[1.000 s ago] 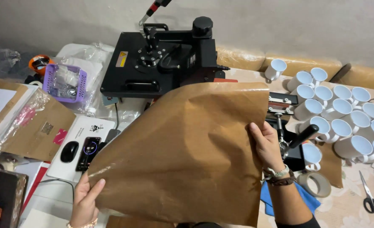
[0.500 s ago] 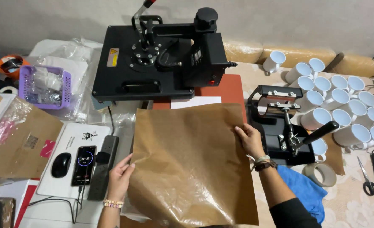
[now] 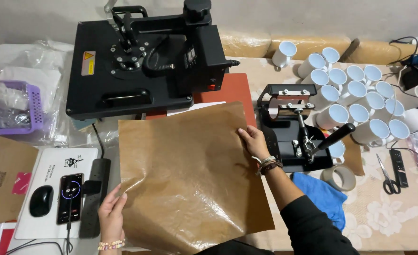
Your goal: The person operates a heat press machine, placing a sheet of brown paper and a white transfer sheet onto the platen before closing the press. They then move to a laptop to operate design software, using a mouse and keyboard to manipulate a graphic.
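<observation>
A large brown sheet of paper [image 3: 190,174] is held flat in front of a black heat press [image 3: 143,61]. My left hand [image 3: 110,212] grips its lower left edge. My right hand [image 3: 255,140], with bracelets on the wrist, holds its right edge. The sheet's far edge overlaps the press's red lower platen [image 3: 232,89] and a white sheet lying on it. The press's top plate is swung to the left.
A black mug press [image 3: 296,127] stands right of the sheet, with several white mugs [image 3: 355,101] behind it. A blue cloth [image 3: 324,198], tape roll [image 3: 339,177] and scissors [image 3: 387,177] lie at right. A phone [image 3: 70,198], mouse [image 3: 41,200] and purple basket [image 3: 10,106] are at left.
The brown sheet has come down from a raised, tilted position to lie lower and flatter before the press. Both hands kept hold of its edges.
</observation>
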